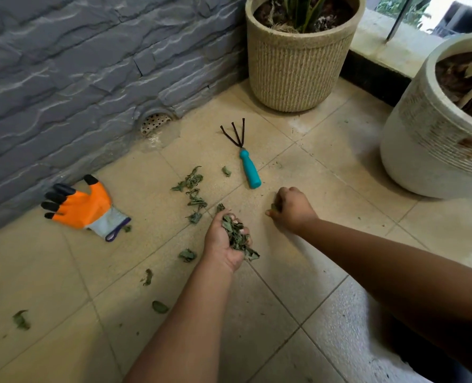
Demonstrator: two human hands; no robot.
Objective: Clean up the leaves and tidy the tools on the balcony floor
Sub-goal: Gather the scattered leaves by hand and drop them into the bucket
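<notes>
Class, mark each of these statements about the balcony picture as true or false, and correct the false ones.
1. The left hand holds a bunch of leaves. True.
2. The hand rake has a red handle. False: its handle is teal.
3. The orange glove lies on the floor near the stone wall. True.
4. The right hand grips the rake. False: it is down at the floor, apart from the rake.
5. All leaves are picked up. False: loose leaves lie on the tiles.

Grey stone wall [63, 64], beige tiled floor [298, 286] (drain [155, 123] set low)
</notes>
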